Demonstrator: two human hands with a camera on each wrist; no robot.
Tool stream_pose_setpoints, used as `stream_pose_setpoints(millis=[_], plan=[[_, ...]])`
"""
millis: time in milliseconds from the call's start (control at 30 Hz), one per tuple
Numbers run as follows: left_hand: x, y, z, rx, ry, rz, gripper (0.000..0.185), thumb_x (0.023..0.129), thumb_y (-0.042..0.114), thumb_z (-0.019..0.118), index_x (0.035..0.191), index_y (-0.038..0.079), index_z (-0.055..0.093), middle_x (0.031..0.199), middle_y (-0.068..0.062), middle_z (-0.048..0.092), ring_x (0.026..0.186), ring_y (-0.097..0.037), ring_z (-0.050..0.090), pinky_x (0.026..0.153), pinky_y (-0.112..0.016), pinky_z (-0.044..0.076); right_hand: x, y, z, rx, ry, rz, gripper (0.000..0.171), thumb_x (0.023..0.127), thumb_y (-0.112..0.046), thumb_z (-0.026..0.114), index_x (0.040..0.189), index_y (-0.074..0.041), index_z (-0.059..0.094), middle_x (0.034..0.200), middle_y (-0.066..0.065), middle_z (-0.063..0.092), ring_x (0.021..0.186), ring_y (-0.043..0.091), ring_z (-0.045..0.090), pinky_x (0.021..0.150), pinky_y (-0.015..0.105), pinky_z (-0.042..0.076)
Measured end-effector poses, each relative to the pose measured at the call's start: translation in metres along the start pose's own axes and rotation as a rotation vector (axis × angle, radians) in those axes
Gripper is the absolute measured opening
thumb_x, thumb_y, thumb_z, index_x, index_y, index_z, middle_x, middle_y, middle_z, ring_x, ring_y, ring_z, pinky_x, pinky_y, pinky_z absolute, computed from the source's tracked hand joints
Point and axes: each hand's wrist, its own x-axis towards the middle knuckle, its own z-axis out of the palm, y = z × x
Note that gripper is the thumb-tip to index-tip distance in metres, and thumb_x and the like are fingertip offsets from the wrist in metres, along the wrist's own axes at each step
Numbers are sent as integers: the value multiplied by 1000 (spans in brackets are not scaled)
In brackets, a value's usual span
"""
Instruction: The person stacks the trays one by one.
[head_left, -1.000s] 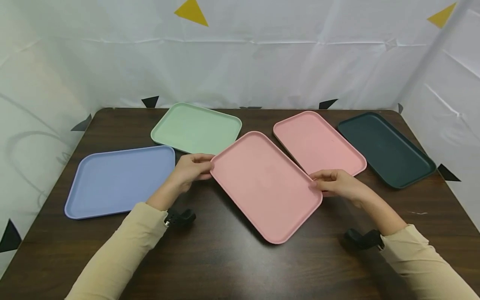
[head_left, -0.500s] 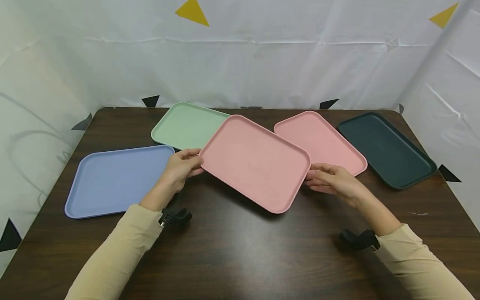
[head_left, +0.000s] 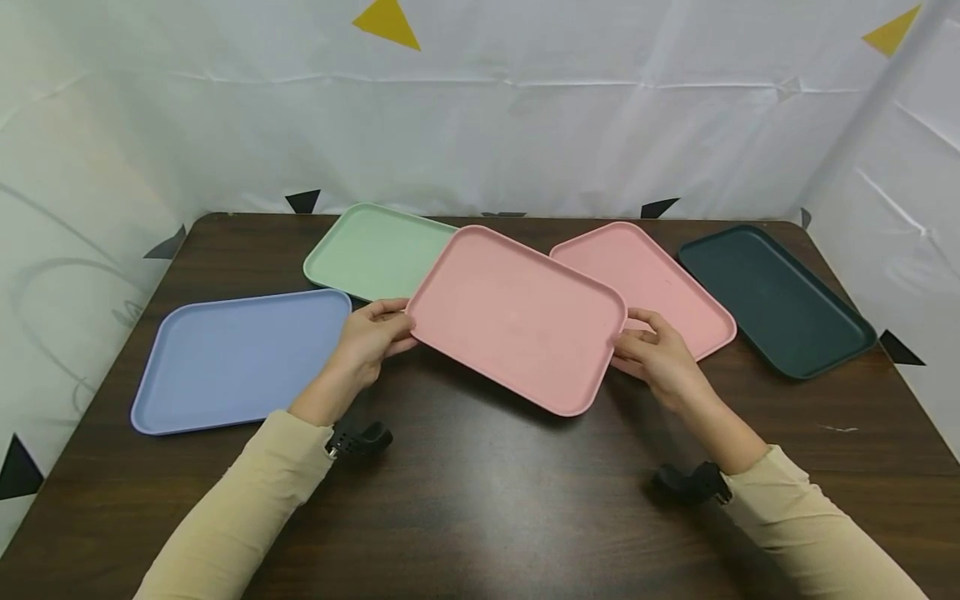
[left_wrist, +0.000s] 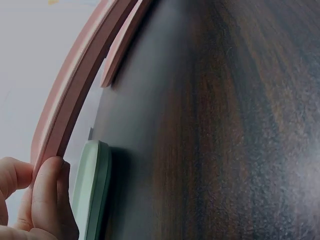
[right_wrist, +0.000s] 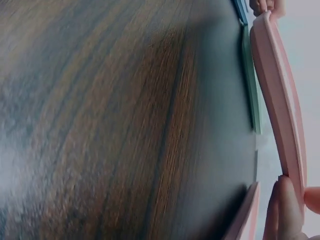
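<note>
A pink tray [head_left: 517, 318] hangs above the dark wooden table [head_left: 480, 492], held level between both hands. My left hand [head_left: 372, 333] pinches its left short edge, thumb on top and fingers beneath. My right hand [head_left: 654, 350] grips the right short edge the same way. The left wrist view shows my fingers [left_wrist: 47, 190] curled under the pink tray's rim [left_wrist: 75, 95]. In the right wrist view the pink tray's rim [right_wrist: 275, 95] stands just above my fingertips [right_wrist: 285, 205]. A second pink tray [head_left: 660, 283] lies on the table, partly behind the held one.
A pale green tray [head_left: 367, 250] lies at the back, its right corner covered by the held tray. A blue tray [head_left: 240, 358] lies at the left and a dark green tray [head_left: 772, 296] at the right. White sheeting walls in the table.
The pink tray has been lifted off the table and turned level, moving up and back over the green tray's corner. Both hands rose with it.
</note>
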Motion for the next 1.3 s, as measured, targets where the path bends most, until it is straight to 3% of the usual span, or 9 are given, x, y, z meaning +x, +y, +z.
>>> stream_pose_setpoints(millis=[367, 633, 767, 933, 1067, 1300], plan=[[-1, -2, -6, 28, -81, -12, 50, 89, -7, 51, 137, -10, 39, 84, 4, 58, 69, -2, 62, 64, -14, 57, 2, -2, 2, 80, 58, -3, 27, 94, 2, 49, 110, -19, 44, 79, -7, 60, 69, 2, 64, 67, 17, 59], [-2, -4, -15, 170, -188, -47, 58, 90, -4, 52, 146, -2, 34, 94, 0, 60, 75, -1, 63, 71, -16, 58, 4, 0, 1, 58, 36, 14, 29, 94, 2, 51, 118, -13, 43, 79, -8, 61, 68, 2, 64, 66, 17, 59], [-2, -6, -18, 242, -234, -55, 56, 91, -3, 53, 144, -5, 34, 101, -3, 59, 78, -1, 63, 76, -18, 58, 6, 1, -1, 30, 30, 24, 32, 93, 2, 51, 121, -11, 42, 80, -8, 60, 67, 2, 64, 66, 17, 58], [1, -9, -21, 300, -272, -41, 51, 91, -1, 53, 139, -11, 39, 116, -14, 59, 84, 0, 61, 82, -19, 56, 8, 2, -4, -19, 22, 37, 44, 92, 3, 50, 134, 1, 35, 81, -8, 58, 68, 1, 63, 65, 17, 58], [2, -9, -23, 348, -319, -44, 51, 93, 3, 52, 140, -10, 37, 135, -27, 50, 94, -4, 62, 89, -22, 55, 9, 4, -5, -71, 3, 40, 55, 92, 2, 50, 141, 8, 27, 80, -9, 59, 68, 1, 62, 65, 16, 58], [4, -5, -25, 402, -359, -47, 53, 96, 6, 52, 143, -7, 34, 143, -27, 43, 106, -12, 60, 94, -30, 55, 11, 5, -6, -179, -60, 35, 59, 92, 0, 49, 144, 10, 24, 82, -10, 59, 71, 0, 62, 67, 17, 58]])
